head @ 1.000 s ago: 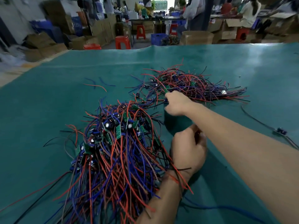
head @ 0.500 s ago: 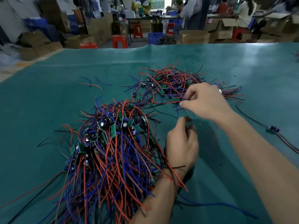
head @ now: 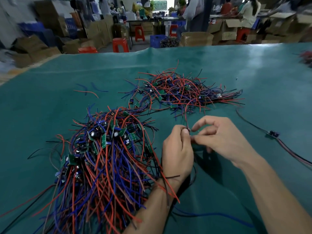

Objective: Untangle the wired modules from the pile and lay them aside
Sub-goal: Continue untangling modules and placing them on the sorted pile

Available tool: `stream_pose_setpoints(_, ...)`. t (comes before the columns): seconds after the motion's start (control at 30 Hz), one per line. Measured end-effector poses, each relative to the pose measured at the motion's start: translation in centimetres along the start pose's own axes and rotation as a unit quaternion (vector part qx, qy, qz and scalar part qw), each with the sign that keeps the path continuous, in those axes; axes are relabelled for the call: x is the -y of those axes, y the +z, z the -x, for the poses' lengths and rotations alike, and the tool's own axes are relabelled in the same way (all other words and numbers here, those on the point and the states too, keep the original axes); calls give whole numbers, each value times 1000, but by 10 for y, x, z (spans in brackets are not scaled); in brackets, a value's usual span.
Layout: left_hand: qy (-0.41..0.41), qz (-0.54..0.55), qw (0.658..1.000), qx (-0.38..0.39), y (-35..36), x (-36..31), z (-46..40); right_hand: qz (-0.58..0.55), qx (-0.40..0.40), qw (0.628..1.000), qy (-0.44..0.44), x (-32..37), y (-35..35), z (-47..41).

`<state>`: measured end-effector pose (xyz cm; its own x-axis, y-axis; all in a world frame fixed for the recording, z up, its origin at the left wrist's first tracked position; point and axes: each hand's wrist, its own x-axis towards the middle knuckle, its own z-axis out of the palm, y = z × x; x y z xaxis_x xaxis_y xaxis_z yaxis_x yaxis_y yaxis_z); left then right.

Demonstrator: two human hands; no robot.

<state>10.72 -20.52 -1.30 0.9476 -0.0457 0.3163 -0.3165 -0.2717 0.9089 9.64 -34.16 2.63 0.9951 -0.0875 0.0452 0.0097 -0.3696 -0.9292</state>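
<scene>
A big tangled pile of wired modules [head: 104,152], small green boards with red, blue and black leads, lies at the near left of the green table [head: 253,73]. A flatter, smaller pile of the same modules [head: 182,92] lies farther back at the centre. My left hand [head: 177,149] sits just right of the big pile and pinches thin dark wires [head: 187,122] at its fingertips. My right hand [head: 217,135] meets it fingertip to fingertip and pinches the same wires. The module on those wires is hidden between my hands.
A single module on a long dark lead [head: 272,133] lies at the right. A few loose red and blue wire bits [head: 87,92] lie at the back left. Beyond the table's far edge stand cardboard boxes, red stools [head: 119,44] and seated people.
My right hand has drawn back from the far pile toward me and now meets my left hand. My left hand has lifted its fingertips to take the wires.
</scene>
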Motion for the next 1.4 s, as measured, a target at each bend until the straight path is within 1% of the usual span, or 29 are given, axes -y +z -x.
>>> stream_pose_setpoints(0.07, 5, 12, 1000, -10, 0, 0, -1, 15, 6, 1000, 16, -2, 5, -1)
stream_pose_setpoints(0.17, 18, 22, 999, -23, -1, 2, -1, -14, 49, 998, 37, -2, 9, 1)
stream_pose_setpoints(0.2, 22, 27, 999, -27, -1, 3, -1, -15, 45, 998, 36, -2, 9, 0)
stream_pose_setpoints(0.23, 23, 34, 999, -29, -1, 3, -1, -15, 23, 999, 28, -2, 9, -1)
stream_pose_setpoints(0.3, 20, 58, 998, -24, 0, 3, 0, -21, -57, 998, 6, -5, 7, -5)
stream_pose_setpoints(0.33, 22, 64, 998, -16, 0, 4, 0, -42, -84, 996, 6, -5, 6, -7)
stream_pose_setpoints(0.37, 27, 59, 998, -4, -1, 4, 0, -78, -89, 993, 13, -5, 6, -8)
stream_pose_setpoints(0.43, 34, 43, 998, 26, -1, 4, -1, -151, -50, 987, 31, -5, 7, -8)
stream_pose_setpoints(0.5, 28, 44, 997, 52, -1, 5, -2, -190, -11, 981, 43, -6, 7, -7)
stream_pose_setpoints(0.6, 39, 23, 997, 70, -1, 6, -2, -243, -22, 968, 49, -5, 4, -8)
stream_pose_setpoints(0.67, 36, 12, 997, 67, 1, 8, -1, -268, -47, 961, 53, -5, 1, -9)
stream_pose_setpoints(0.73, 15, 33, 997, 65, 2, 8, -1, -281, -69, 956, 51, -6, -1, -10)
stream_pose_setpoints(0.83, 8, 30, 996, 79, 2, 7, -2, -280, -103, 953, 43, -7, -3, -10)
stream_pose_setpoints(0.9, 12, 24, 996, 89, 2, 5, -2, -278, -143, 949, 36, -7, -5, -11)
stream_pose_setpoints(0.97, 15, 16, 995, 96, 2, 5, -1, -292, -204, 934, 23, -7, -12, -11)
stream_pose_setpoints(1.13, 21, -8, 993, 116, 2, 3, 1, -328, -372, 868, -6, -12, -41, -9)
stream_pose_setpoints(1.2, 28, -13, 993, 116, 2, 3, 2, -347, -434, 831, 3, -18, -53, -7)
stream_pose_setpoints(1.27, 24, -3, 995, 97, 2, 4, 1, -363, -495, 789, 27, -26, -63, -6)
stream_pose_setpoints(1.3, 16, 11, 996, 85, 3, 4, 1, -366, -513, 775, 40, -29, -66, -6)
stream_pose_setpoints(1.33, 8, 23, 997, 75, 3, 4, 1, -364, -514, 775, 54, -31, -66, -8)
stream_pose_setpoints(1.37, 4, 28, 997, 65, 4, 4, 1, -351, -493, 793, 71, -30, -62, -10)
stream_pose_setpoints(1.4, 2, 29, 998, 56, 4, 4, 1, -323, -450, 827, 93, -27, -53, -13)
